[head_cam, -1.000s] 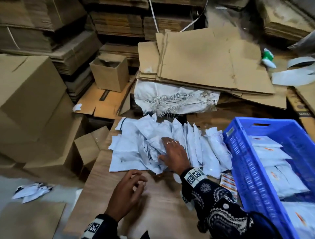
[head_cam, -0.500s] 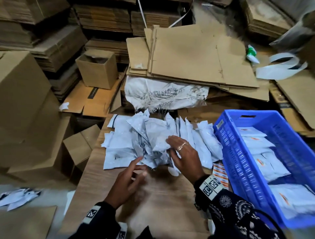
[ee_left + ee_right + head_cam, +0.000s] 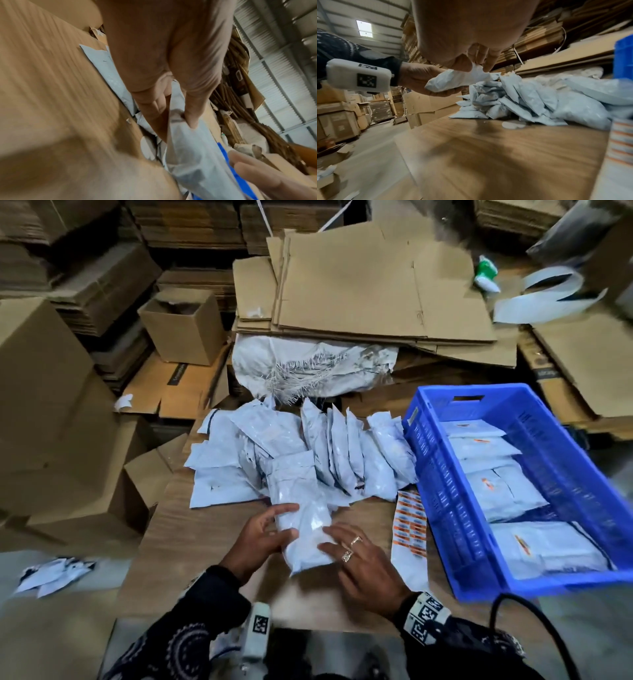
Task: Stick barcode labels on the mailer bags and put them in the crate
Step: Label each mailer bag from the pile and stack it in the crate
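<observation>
Both hands hold one white mailer bag just above the wooden table, in front of the pile of mailer bags. My left hand grips its left side, thumb on top; the left wrist view shows this hold on the bag. My right hand pinches the bag's near right edge, seen on the bag in the right wrist view. A sheet of barcode labels lies right of the hands. The blue crate at the right holds several labelled bags.
Flattened cardboard sheets and a frayed white sack lie behind the pile. Cardboard boxes stand to the left. Torn white scraps lie on the floor at the lower left. A black cable arcs near the crate's front corner.
My right hand has drawn one bag out of the pile toward me. My left hand has come off the table and taken hold of the same bag.
</observation>
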Demonstrator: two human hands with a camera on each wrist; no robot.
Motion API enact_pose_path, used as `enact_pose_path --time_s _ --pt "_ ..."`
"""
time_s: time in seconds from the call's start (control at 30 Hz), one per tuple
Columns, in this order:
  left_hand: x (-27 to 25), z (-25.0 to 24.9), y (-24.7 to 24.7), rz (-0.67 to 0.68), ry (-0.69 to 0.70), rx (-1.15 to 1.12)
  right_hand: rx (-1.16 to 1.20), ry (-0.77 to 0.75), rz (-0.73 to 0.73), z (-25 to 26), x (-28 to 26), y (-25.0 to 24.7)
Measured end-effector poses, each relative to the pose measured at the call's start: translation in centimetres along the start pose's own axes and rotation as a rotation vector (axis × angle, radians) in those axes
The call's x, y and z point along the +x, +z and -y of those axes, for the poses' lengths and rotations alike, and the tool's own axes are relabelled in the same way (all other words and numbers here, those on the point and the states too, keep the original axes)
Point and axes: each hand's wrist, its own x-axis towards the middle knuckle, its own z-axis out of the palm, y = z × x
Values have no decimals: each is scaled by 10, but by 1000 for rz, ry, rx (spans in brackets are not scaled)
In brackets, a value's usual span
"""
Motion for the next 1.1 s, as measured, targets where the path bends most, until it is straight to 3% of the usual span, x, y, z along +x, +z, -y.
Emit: enact_pose_path --time_s 0.13,0.27,0.5,0.6,0.73,0.83,1.0,1.1 --pt "-21 46 6 -43 37 175 8 205 22 -12 -49 4" --pt "-34 83 15 13 37 379 -17 440 66 -39 -98 10" --pt "-22 117 30 69 6 528 -51 896 194 -92 -152 0" --pt "-16 125 32 32 46 660 -49 897 248 -98 -168 -5" --pt "-12 131 37 -123 145 832 -108 750 286 -98 -186 -7" --pt "-20 127 45 -254 148 1029 -163 735 282 -87 -185 -9" --pt "-26 112 69 -385 263 901 -171 777 279 -76 -180 -5" --pt "-29 98 87 -349 338 898 -158 855 231 -79 -176 -5"
